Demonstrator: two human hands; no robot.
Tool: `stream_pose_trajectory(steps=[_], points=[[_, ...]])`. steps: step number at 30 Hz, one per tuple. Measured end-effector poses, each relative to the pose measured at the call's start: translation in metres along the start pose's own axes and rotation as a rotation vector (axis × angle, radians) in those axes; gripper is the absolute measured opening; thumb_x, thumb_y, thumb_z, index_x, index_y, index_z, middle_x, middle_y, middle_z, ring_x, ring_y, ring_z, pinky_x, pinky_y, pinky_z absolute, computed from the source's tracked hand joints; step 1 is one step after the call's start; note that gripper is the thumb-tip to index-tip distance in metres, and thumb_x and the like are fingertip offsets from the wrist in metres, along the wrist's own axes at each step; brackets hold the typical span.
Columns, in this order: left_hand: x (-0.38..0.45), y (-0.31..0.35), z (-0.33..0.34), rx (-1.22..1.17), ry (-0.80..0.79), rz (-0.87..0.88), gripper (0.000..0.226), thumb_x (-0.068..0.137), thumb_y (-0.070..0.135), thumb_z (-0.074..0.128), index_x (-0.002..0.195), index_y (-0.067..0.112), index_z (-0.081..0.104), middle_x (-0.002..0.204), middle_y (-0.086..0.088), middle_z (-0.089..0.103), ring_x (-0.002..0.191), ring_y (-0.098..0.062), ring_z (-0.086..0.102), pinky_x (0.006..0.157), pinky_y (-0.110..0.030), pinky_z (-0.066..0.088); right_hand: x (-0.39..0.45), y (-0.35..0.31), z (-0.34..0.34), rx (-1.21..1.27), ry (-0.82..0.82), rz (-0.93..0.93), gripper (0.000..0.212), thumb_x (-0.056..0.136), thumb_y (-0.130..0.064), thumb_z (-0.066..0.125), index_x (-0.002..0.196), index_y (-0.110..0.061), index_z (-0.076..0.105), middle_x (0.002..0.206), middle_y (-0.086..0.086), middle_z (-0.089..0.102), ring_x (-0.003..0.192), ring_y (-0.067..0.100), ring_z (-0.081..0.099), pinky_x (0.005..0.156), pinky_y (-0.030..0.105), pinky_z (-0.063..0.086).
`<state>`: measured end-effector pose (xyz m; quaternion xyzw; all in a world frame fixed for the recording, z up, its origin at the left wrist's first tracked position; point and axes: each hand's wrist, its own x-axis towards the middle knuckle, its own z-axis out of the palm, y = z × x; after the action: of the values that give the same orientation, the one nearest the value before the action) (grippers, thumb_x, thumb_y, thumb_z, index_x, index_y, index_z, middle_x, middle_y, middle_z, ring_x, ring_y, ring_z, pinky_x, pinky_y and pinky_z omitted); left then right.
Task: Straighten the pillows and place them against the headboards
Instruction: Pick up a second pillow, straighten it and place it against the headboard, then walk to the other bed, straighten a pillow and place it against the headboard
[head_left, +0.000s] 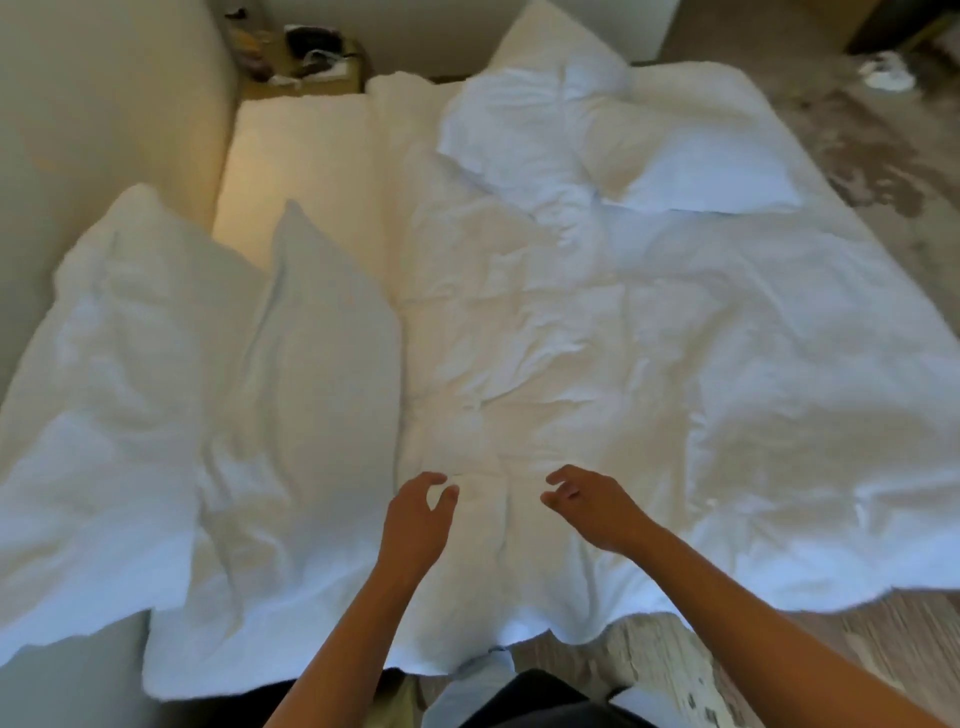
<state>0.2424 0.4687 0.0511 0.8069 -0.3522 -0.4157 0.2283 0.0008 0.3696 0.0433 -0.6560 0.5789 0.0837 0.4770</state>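
Observation:
Two white pillows lie on the near left of the bed: one (322, 374) beside the duvet and another (119, 364) further left, close to the cream headboard (104, 104). Two more white pillows sit at the far end: one crumpled (519, 140), one flatter (701, 161) to its right. My left hand (415, 519) and my right hand (592, 504) hover over the wrinkled white duvet (571, 338) near its front edge. Both have loosely curled fingers and hold nothing.
A wooden nightstand (306, 62) with clutter stands at the far left by the headboard. Patterned floor (883, 156) runs along the right side of the bed, with a white object (885, 73) on it. The duvet's edge hangs over the near side.

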Motion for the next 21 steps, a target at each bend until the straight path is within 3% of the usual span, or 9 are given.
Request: stream_pose_trajectory(steps=[2,6,9,11,14,17,21], points=[[-0.018,0.032,0.041,-0.006,-0.095,0.059,0.025,0.101,0.034,0.060,0.118,0.018,0.070,0.126,-0.001,0.070,0.120,-0.021,0.063,0.105,-0.035,0.047,-0.039,0.052,-0.016,0.132,0.082,0.057,0.039,0.100,-0.049,0.065,0.131,-0.026,0.065,0.118,-0.004,0.074,0.108,0.015,0.070,0.088,0.023,0.052],[-0.065,0.096,0.138,0.066,-0.315,0.109,0.019,0.103,0.030,0.053,0.114,0.028,0.068,0.115,0.003,0.071,0.117,-0.023,0.066,0.087,-0.023,0.050,-0.127,0.162,-0.036,0.372,0.308,0.199,0.031,0.099,-0.046,0.067,0.125,-0.028,0.069,0.108,-0.011,0.073,0.095,0.000,0.067,0.074,0.013,0.048],[-0.109,0.143,0.221,0.099,-0.492,0.142,0.029,0.105,0.018,0.048,0.127,0.016,0.067,0.134,-0.007,0.065,0.123,-0.027,0.062,0.106,-0.034,0.049,-0.196,0.249,-0.040,0.530,0.453,0.302,0.024,0.099,-0.042,0.068,0.120,-0.031,0.069,0.111,-0.009,0.074,0.102,0.008,0.071,0.083,0.024,0.055],[-0.149,0.176,0.277,0.093,-0.594,0.150,0.019,0.102,0.022,0.055,0.108,0.019,0.073,0.114,-0.005,0.074,0.109,-0.029,0.069,0.098,-0.046,0.055,-0.245,0.305,-0.036,0.621,0.536,0.381,0.022,0.099,-0.043,0.067,0.119,-0.034,0.070,0.109,-0.014,0.073,0.103,0.008,0.070,0.088,0.030,0.058],[-0.206,0.215,0.360,0.106,-0.702,0.219,0.015,0.100,0.023,0.060,0.096,0.019,0.073,0.096,-0.005,0.077,0.097,-0.029,0.072,0.088,-0.047,0.058,-0.316,0.383,-0.026,0.695,0.660,0.482,0.015,0.101,-0.046,0.063,0.114,-0.040,0.069,0.106,-0.019,0.072,0.100,0.005,0.070,0.086,0.031,0.060],[-0.261,0.248,0.431,0.088,-0.794,0.253,0.016,0.099,0.020,0.062,0.092,0.012,0.075,0.092,-0.008,0.078,0.096,-0.027,0.073,0.083,-0.041,0.058,-0.371,0.444,-0.027,0.775,0.774,0.551,0.009,0.104,-0.040,0.061,0.099,-0.046,0.066,0.098,-0.017,0.073,0.087,0.001,0.070,0.073,0.018,0.055],[-0.309,0.278,0.495,0.126,-0.848,0.277,0.018,0.100,0.017,0.061,0.094,0.007,0.075,0.098,-0.015,0.077,0.100,-0.028,0.072,0.092,-0.048,0.056,-0.412,0.505,-0.056,0.897,0.878,0.610,0.017,0.105,-0.035,0.058,0.094,-0.037,0.070,0.083,-0.010,0.073,0.065,-0.005,0.066,0.051,0.011,0.046]])
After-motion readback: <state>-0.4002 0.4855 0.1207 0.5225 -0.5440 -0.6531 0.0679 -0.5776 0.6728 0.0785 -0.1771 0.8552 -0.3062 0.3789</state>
